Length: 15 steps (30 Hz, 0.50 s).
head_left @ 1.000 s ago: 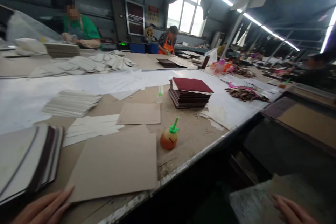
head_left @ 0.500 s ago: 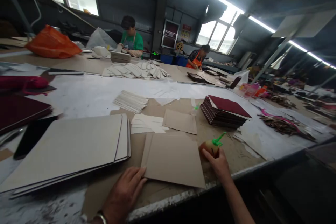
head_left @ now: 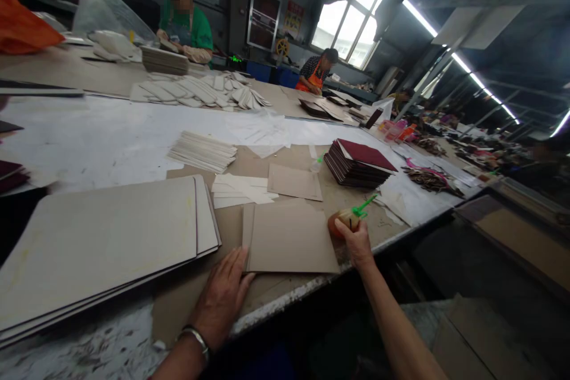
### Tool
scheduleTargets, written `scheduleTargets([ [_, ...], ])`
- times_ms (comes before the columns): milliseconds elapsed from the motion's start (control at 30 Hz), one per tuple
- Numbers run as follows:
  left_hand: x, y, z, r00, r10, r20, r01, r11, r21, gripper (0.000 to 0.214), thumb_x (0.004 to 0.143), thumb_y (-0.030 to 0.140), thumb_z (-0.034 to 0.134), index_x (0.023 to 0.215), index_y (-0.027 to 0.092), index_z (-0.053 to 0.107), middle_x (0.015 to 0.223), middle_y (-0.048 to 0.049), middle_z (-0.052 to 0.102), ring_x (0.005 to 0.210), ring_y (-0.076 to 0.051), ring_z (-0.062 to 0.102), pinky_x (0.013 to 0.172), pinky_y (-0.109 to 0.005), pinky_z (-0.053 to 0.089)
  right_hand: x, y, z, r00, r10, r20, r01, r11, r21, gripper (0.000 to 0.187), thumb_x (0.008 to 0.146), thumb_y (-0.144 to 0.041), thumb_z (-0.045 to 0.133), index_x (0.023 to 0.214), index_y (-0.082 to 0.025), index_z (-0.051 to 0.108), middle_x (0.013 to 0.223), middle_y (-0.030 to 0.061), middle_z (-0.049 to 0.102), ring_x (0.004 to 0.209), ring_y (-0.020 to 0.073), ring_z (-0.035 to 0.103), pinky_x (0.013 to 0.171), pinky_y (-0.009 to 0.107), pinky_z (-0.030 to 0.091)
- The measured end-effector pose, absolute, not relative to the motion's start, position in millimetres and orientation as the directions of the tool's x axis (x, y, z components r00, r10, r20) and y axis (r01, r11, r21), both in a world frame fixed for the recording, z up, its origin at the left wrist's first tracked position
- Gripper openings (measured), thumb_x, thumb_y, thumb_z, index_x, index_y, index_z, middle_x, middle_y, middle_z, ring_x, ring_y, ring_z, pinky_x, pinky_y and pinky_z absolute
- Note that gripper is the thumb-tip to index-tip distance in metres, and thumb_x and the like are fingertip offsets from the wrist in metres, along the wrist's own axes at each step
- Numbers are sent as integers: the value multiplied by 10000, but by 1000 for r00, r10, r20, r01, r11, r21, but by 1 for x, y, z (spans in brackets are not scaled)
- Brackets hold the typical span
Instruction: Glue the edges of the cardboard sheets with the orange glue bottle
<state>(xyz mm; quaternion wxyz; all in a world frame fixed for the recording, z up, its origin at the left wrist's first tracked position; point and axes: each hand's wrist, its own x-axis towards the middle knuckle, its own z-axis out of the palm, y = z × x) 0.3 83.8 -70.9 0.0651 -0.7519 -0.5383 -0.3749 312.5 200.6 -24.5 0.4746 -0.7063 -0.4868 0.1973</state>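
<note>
My left hand [head_left: 223, 288], a metal bangle on its wrist, is at the near left corner of a flat grey-brown board [head_left: 291, 240]. Its fingers and thumb close about that corner. A folded strip or crease runs down the board's left side. At the board's right, my right hand [head_left: 357, 242] grips a round amber squeeze bottle [head_left: 345, 219] with a green nozzle. The bottle lies tilted, its nozzle pointing up and to the right. Behind the board lie a smaller brown panel [head_left: 294, 181] and loose white strips [head_left: 243, 189].
Large pale boards [head_left: 111, 231] are stacked at left. Maroon-covered pieces [head_left: 363, 160] stand in a pile at back right. Thin white strips [head_left: 202, 151] lie farther back. Two people, in green [head_left: 201, 29] and an orange apron [head_left: 315, 74], work across the table. Its near edge [head_left: 285, 303] runs diagonally.
The view has swung to the right, so things appear farther left. Both hands remain at the board's sides, the right still holding the squeeze bottle.
</note>
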Motion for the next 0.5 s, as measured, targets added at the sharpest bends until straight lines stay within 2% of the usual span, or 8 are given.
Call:
scheduleTargets([
  [267,-1,81,-67,146,775,615,865,-402,301,436,960,351,322,1308,94,378,1151,-165,587,1061,-244,574,889,-403,525,290,201,-19,355,915,190,454,9,-891,533,545,-469,761,931,-218,491,821,-14,578,731,186,562,717,330,472],
  [500,-1,74,-59,167,802,573,847,-414,334,473,926,452,393,1236,97,426,1129,-170,577,1073,-270,559,896,-458,516,272,206,-19,271,945,181,347,80,-935,491,580,-439,746,945,-212,508,845,-11,589,739,167,567,717,306,482],
])
